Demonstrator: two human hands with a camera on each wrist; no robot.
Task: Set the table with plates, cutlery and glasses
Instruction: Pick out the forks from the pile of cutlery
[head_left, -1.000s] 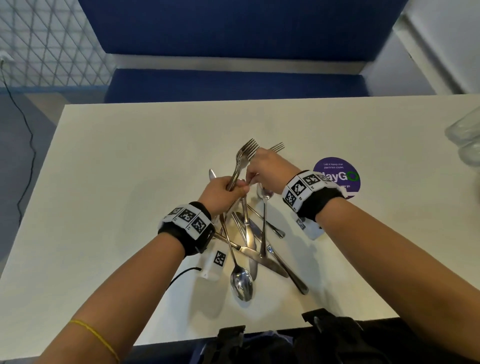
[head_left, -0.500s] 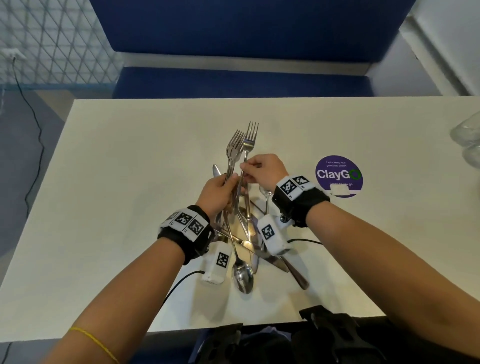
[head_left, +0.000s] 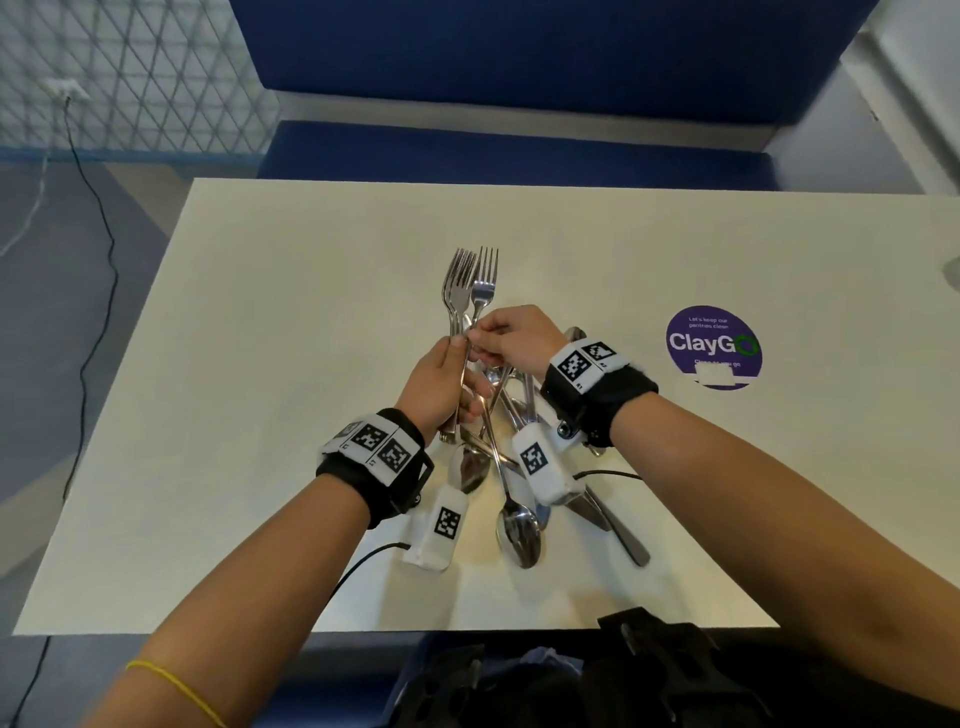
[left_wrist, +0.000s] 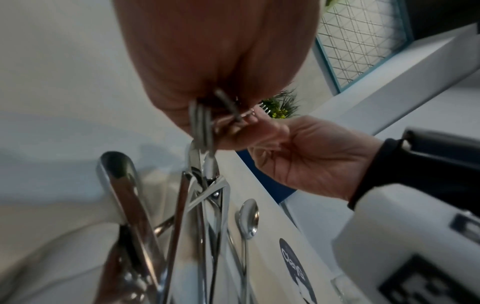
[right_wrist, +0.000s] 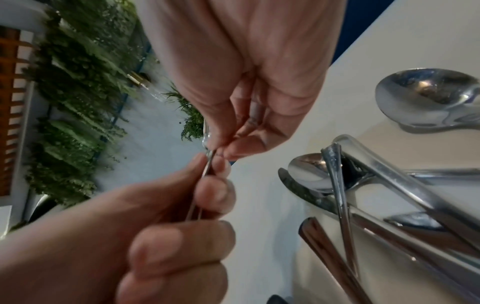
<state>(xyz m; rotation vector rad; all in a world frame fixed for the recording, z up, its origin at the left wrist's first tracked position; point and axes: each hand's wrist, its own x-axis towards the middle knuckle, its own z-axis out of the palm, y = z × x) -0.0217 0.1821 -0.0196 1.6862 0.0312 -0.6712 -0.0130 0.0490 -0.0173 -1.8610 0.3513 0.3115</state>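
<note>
My left hand (head_left: 445, 382) grips a bunch of steel forks (head_left: 460, 283) by their handles, tines pointing away from me above the table. My right hand (head_left: 506, 338) pinches the neck of the rightmost fork (head_left: 484, 280) between thumb and fingertips, right beside the left thumb. In the right wrist view the pinching fingertips (right_wrist: 221, 147) meet the left hand's fingers (right_wrist: 213, 187) on the thin stems. Under both hands lies a pile of spoons and knives (head_left: 519, 525) on the cream table (head_left: 260, 364). The pile (right_wrist: 376, 195) shows crossed handles and spoon bowls.
A purple round ClayGo sticker (head_left: 713, 345) sits on the table to the right. A clear glass edge (head_left: 953, 270) peeks in at the far right. A blue bench (head_left: 509, 150) runs behind the table. A black cable (head_left: 88, 312) trails on the floor at left.
The right hand brought one more fork from the pile up against the bunch in my left hand. The forks now stand closer together, tines aligned.
</note>
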